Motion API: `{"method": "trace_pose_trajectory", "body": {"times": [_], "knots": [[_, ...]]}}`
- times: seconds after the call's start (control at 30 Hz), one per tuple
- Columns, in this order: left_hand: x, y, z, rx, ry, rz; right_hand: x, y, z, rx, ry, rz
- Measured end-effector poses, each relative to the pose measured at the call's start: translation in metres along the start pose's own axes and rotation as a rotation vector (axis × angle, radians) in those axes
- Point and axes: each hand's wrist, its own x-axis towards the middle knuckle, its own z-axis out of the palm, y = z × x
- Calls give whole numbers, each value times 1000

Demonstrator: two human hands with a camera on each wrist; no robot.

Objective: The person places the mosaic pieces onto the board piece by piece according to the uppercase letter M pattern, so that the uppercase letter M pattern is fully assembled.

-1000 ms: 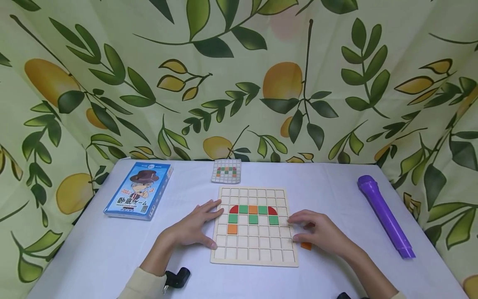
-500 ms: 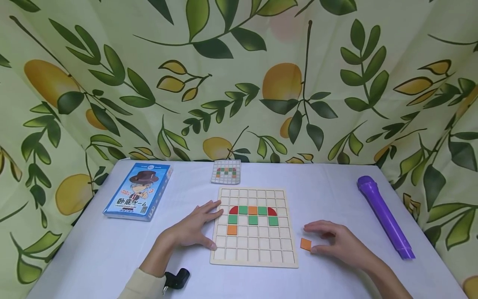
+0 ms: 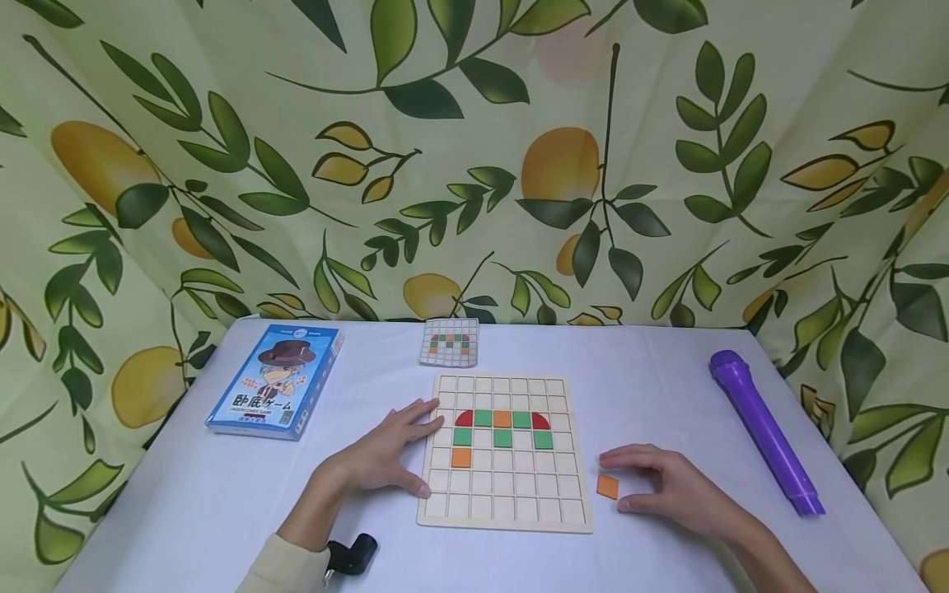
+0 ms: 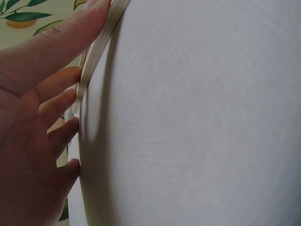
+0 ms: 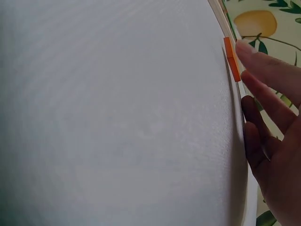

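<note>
A wooden grid board (image 3: pixel 511 486) lies in the middle of the table in the head view. Set in its squares are several green tiles (image 3: pixel 502 437), two orange square tiles (image 3: pixel 461 457) and two rounded red tiles (image 3: pixel 541 421). My left hand (image 3: pixel 381 449) rests with spread fingers along the board's left edge; the left wrist view has its thumb (image 4: pixel 61 44) at that edge. Off the board's right side, a loose orange tile (image 3: pixel 607 487) lies on the cloth. Around its right side my right hand (image 3: pixel 670 486) stands with thumb and fingers apart, gripping nothing.
Behind the board lies a small pattern card (image 3: pixel 449 342) with a coloured grid. A blue game box (image 3: pixel 270 383) is at the left, and a purple microphone-shaped tube (image 3: pixel 767 432) at the right. A leafy curtain (image 3: pixel 474 165) hangs behind the white-covered table.
My right hand has drawn back rightward from the board's right edge to beside the loose orange tile, which now shows fully. The left hand has stayed put.
</note>
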Motion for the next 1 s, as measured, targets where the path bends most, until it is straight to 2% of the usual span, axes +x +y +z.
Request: {"method": "trace_pose_trajectory", "body": {"times": [0.23,0.43,0.63,0.77,0.9,1.0], "knots": [[1,-1,1,4,2,-7,3,4,4,-45,-5,-61],[2,-2,1,-7,6,-5,6,2,4,-30,-9,-69],[2,-3,1,-11,9,-5,5,3,5,-31,7,-118],[2,-3,2,-11,8,-6,6,3,5,-40,0,-114],[2,-3,1,-10,9,-2,7,0,3,-38,-22,-64],[2,-3,1,-9,9,1,8,-4,0,-23,-10,-65]]}}
